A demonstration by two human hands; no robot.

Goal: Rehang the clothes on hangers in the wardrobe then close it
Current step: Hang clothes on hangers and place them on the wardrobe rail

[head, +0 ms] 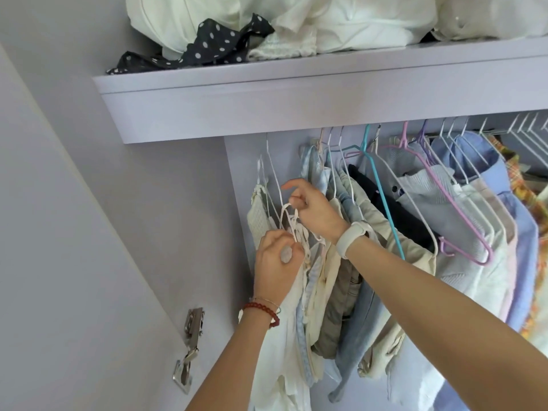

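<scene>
Lilac wardrobe walls surround us; the shelf (296, 84) above the rail carries piled laundry. Directly below the shelf's left end, our left hand (275, 262) is closed on the white garment (284, 336), and our right hand (311, 212) pinches its thin straps (289, 218) beside the white hanger (271, 173). Risk, in our judgement: a strap may miss the hanger arm, letting the garment drop, or snag neighbouring hangers.
</scene>
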